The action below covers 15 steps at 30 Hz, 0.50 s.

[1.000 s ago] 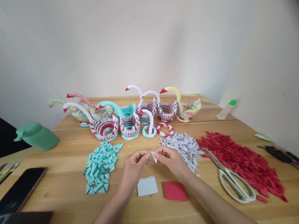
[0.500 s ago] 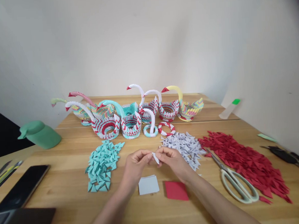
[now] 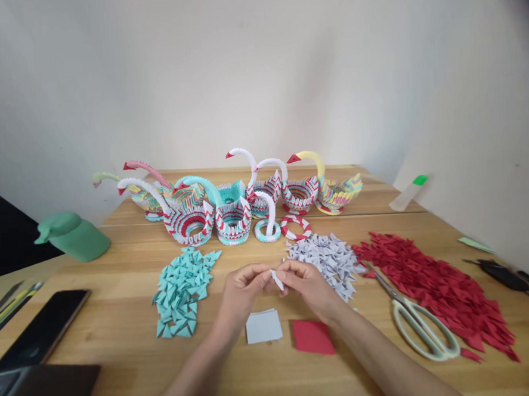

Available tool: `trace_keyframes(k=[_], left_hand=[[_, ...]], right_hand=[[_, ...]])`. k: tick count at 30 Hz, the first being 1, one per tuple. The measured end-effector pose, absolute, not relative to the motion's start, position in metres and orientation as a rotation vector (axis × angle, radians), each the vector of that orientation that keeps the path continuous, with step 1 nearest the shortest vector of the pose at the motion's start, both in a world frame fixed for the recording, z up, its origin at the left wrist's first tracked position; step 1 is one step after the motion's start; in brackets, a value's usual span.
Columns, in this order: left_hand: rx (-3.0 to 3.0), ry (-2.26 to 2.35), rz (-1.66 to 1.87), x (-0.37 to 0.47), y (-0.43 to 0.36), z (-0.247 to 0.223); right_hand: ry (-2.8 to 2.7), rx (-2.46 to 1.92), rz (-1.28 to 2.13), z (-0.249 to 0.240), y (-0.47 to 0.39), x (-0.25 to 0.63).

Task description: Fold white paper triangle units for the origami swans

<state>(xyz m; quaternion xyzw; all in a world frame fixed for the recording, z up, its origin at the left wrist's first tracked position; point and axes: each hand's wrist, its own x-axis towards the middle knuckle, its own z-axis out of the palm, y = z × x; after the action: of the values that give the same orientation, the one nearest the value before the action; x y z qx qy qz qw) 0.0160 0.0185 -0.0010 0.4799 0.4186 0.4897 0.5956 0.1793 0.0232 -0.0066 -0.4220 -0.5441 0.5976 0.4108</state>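
Observation:
A small white folded paper piece point(image 3: 277, 279) is pinched between the fingertips of both hands. My left hand point(image 3: 244, 287) grips it from the left, my right hand point(image 3: 303, 279) from the right. Just beyond my right hand lies a heap of pale grey folded pieces point(image 3: 326, 260). Teal folded pieces point(image 3: 180, 293) are heaped left of my left hand. On the table below the hands rest a stack of pale paper sheets point(image 3: 264, 327) and a red sheet stack point(image 3: 313, 336), the latter partly beside my right forearm.
Paper swans point(image 3: 189, 225) stand in rows at the back, with a red and white ring point(image 3: 295, 227) before them. Scissors point(image 3: 422, 326) lie beside a red heap point(image 3: 435, 283) on the right. A phone point(image 3: 42, 328) and green jug point(image 3: 76, 236) are left.
The view has shifted very slightly, so the table items appear a little further right. Both hands keep their hold on the white piece.

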Motion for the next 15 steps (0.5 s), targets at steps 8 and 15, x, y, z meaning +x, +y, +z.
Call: trace_keyframes(k=[8,15], left_hand=[[1.101,0.988,1.143,0.0173,0.0187,-0.0052],[1.091,0.961,1.168,0.0186,0.0181,-0.0032]], right_hand=[[-1.433,-1.103,1.437,-0.0026,0.0214,0.1774],[-1.363,-1.092,1.458,-0.0059,0.0218,0.1775]])
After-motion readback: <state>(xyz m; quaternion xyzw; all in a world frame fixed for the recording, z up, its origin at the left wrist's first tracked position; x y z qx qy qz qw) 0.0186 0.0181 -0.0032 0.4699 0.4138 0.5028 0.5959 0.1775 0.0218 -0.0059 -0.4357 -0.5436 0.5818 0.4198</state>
